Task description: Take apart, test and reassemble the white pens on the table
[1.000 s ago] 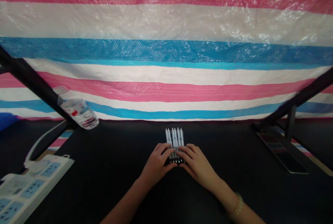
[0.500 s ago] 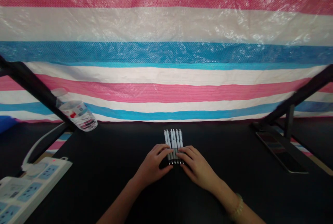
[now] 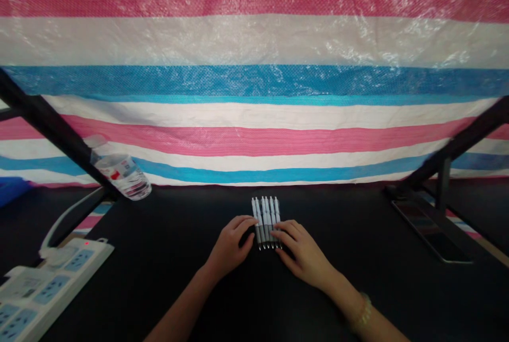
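Several white retractable pens [image 3: 266, 219] with grey grips lie side by side in a row on the black table, tips toward me. At the row's left edge is my left hand [image 3: 230, 245], its fingertips by the leftmost pen's barrel and its thumb drawn back, apart from the forefinger. My right hand [image 3: 301, 252] lies at the right side, fingertips resting over the grips of the rightmost pens and partly hiding them. Its thumb stretches toward the tips, and its fingers are apart. Neither hand is wrapped round a pen.
A clear plastic cup [image 3: 129, 177] stands tilted-looking at the back left by a black frame bar [image 3: 59, 130]. A white power strip [image 3: 55, 289] with a plugged-in cable lies front left. A phone [image 3: 431, 233] lies right. Behind hangs a striped plastic sheet [image 3: 254, 140].
My left hand has loosened from the pens: its fingers have drawn back left and its thumb has moved up away from the tips. My right hand has barely moved.
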Demonstrator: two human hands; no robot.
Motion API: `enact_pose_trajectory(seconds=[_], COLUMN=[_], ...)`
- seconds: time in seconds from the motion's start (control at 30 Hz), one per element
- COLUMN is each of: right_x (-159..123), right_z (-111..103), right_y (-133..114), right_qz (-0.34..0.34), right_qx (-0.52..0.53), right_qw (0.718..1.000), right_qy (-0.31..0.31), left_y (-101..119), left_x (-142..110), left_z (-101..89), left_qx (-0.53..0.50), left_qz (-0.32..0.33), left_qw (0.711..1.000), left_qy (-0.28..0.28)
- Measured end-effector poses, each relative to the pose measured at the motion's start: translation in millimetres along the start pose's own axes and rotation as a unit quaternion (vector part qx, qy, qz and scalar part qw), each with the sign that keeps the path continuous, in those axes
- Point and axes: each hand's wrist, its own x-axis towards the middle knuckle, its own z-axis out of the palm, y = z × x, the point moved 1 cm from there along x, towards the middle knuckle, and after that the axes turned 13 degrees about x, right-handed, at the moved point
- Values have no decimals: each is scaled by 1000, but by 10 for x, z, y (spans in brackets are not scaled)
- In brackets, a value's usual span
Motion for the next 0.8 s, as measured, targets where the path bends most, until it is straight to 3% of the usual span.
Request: enact_pose_trajectory(seconds=[0.2,0.37,0.47,0.8], right_x=[1,2,2,-3], right_z=[-17,-75,-114,-246], right_y=[-47,4,47,239], right_qz=[13,46,71,143], right_qx=[-13,-21,-29,-58], right_qw=[1000,998,996,987], right_qy=[10,36,49,42], left_y=[-69,-58,-16,50], left_x=[5,-9,20,25], left_z=[34,62,45,107], left_qx=[48,98,89,103], left_qz=[55,-8,-16,54], left_qw=[997,995,996,989], left_qy=[-21,8,-16,-91])
